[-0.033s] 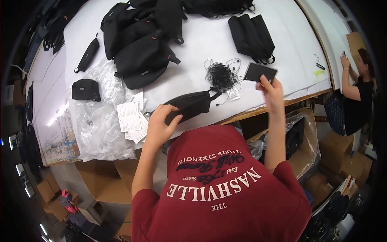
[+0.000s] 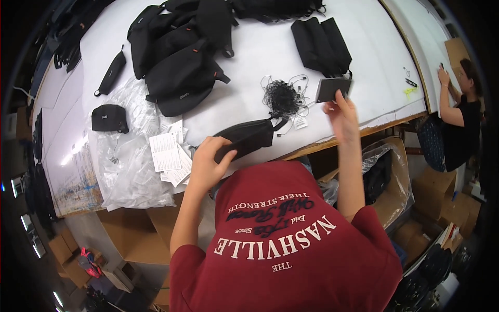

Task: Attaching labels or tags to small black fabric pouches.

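My left hand (image 2: 212, 160) is closed on the near-left end of a black zip pouch (image 2: 248, 136) lying by the table's front edge, its loop handle pointing right. Raised to the right, my right hand (image 2: 343, 117) pinches a flat dark rectangular panel (image 2: 328, 89) between thumb and fingers; its material is unclear. Between them, just beyond the pouch, lies a tangled heap of thin black strings (image 2: 282, 98), with a small white tag (image 2: 301, 123) beside it.
Black bags (image 2: 182, 78) are piled at the far left-middle, and black pouches (image 2: 321, 47) lie far right. Clear plastic bags (image 2: 132, 177), printed cards (image 2: 165, 152) and a small black case (image 2: 109, 118) are at left. A person (image 2: 460, 109) works at another table on the right.
My right hand has tilted the flat panel, so its face looks greyer and its outline has changed. The left hand keeps its hold on the pouch.
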